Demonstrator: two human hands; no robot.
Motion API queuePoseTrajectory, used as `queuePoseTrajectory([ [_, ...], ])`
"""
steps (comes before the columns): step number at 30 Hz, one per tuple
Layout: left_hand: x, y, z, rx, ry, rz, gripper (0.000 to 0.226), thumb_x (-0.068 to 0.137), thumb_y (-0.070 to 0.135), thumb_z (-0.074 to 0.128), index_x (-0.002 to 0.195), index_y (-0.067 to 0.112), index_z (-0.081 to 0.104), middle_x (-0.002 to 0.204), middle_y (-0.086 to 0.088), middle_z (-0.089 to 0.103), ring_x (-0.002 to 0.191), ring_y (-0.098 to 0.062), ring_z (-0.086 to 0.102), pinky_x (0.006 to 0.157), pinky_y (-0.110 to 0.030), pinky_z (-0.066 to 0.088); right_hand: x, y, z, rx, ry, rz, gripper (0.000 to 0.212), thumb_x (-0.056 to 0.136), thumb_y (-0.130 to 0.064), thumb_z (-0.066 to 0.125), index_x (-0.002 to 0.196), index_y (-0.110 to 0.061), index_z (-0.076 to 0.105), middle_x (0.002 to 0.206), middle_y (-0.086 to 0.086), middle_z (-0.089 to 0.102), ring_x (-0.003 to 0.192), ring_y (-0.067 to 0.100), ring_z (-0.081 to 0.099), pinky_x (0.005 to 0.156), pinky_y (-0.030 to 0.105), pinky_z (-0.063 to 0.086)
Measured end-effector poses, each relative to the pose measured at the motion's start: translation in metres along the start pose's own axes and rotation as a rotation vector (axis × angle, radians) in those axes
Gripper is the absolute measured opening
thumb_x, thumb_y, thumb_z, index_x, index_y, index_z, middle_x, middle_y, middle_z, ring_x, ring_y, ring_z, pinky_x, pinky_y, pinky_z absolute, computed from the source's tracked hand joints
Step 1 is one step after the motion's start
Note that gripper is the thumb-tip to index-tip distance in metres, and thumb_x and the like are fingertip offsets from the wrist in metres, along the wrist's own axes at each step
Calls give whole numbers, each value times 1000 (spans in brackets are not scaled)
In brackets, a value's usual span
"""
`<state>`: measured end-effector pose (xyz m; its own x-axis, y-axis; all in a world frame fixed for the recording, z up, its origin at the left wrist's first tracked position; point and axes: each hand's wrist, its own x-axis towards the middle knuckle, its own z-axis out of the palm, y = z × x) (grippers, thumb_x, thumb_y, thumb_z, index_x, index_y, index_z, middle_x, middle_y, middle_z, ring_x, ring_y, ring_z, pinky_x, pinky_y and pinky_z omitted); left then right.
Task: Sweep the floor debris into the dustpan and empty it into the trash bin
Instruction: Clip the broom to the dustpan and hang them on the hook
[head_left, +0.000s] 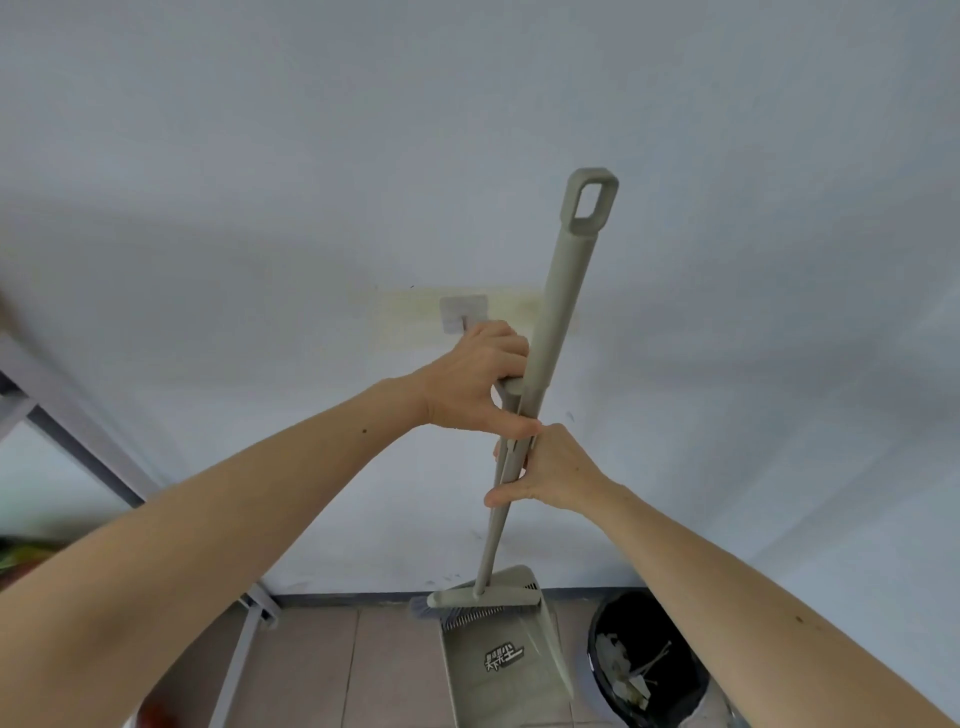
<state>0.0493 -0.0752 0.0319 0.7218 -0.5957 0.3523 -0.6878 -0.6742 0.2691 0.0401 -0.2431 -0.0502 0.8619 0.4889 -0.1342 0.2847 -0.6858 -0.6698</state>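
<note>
A plain household corner is shown
A painted wall (260, 156), tiled floor (322, 670) and lined trash bin (644, 660) are seen

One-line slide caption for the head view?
Both hands, left above right, grasp the broom and dustpan handles beside the bin.

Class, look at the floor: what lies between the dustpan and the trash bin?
Only bare floor tile separates the dustpan from the trash bin, in the head view.
</note>
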Motion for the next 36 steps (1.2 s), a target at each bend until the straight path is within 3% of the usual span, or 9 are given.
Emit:
queuePoseTrajectory([
  [2, -6, -7, 11, -17, 113, -36, 48, 71, 58, 63, 84, 12, 70, 96, 0, 57, 94, -22, 48, 90, -41, 39, 4, -1, 0, -16, 30, -1, 62, 53, -47, 92, 94, -6, 69, 86, 9, 72, 78, 23, 68, 76, 40, 57],
  [5, -24, 0, 28, -143, 341, -224, 60, 71, 53, 68, 117, 15, 64, 130, -7, 42, 118, -22, 39, 105, -25, 32, 12, -1, 1, -51, 65, 18, 71, 47, -57, 88, 88, -3, 67, 81, 12, 71, 75, 26, 68, 72, 44, 57],
  [7, -36, 8, 37, -319, 395, -405, 67, 74, 50, 72, 131, 22, 53, 132, -3, 39, 121, -17, 42, 105, -20, 35, 16, -2, 1, -84, 85, 41, 63, 48, -57, 86, 75, -6, 62, 69, 9, 67, 66, 23, 65, 68, 41, 57],
  [9, -43, 15, 43, -543, 397, -551, 67, 81, 40, 74, 138, 23, 44, 121, 1, 53, 106, -10, 60, 93, -19, 49, 19, -6, 3, -102, 89, 51, 56, 52, -56, 86, 71, -10, 60, 64, 3, 64, 63, 18, 63, 66, 37, 56],
  [11, -46, 22, 46, -674, 395, -638, 55, 87, 33, 70, 135, 20, 47, 107, 6, 66, 94, -3, 67, 86, -19, 54, 22, -7, 7, -118, 80, 48, 57, 54, -57, 84, 81, -10, 67, 72, 3, 70, 70, 18, 68, 68, 35, 57],
  [15, -49, 29, 53, -637, 424, -624, 17, 93, 25, 63, 106, 16, 68, 93, 11, 71, 91, 2, 66, 81, -14, 52, 28, -4, 15, -128, 55, 41, 71, 47, -69, 75, 89, -12, 71, 74, 2, 73, 71, 17, 69, 69, 38, 59],
  [23, -59, 21, 59, -572, 498, -610, 21, 91, 26, 65, 103, 10, 70, 93, 4, 71, 90, -4, 66, 77, -18, 54, 35, -3, 27, -118, -2, 3, 73, 51, -64, 79, 99, -9, 71, 81, 8, 75, 79, 21, 70, 74, 39, 58],
  [31, -67, 10, 63, -599, 446, -655, 22, 94, 28, 60, 102, 10, 70, 93, 4, 73, 89, -3, 66, 81, -14, 50, 47, -3, 42, -159, -20, 37, 70, 58, -58, 82, 102, -5, 69, 83, 10, 73, 78, 22, 70, 73, 38, 58],
  [36, -74, 6, 67, -607, 412, -661, 22, 96, 27, 58, 105, 11, 68, 95, 4, 72, 93, -2, 66, 84, -18, 52, 50, -5, 50, -167, -14, 48, 70, 55, -59, 81, 105, -11, 69, 83, 4, 74, 79, 19, 69, 73, 36, 58],
])
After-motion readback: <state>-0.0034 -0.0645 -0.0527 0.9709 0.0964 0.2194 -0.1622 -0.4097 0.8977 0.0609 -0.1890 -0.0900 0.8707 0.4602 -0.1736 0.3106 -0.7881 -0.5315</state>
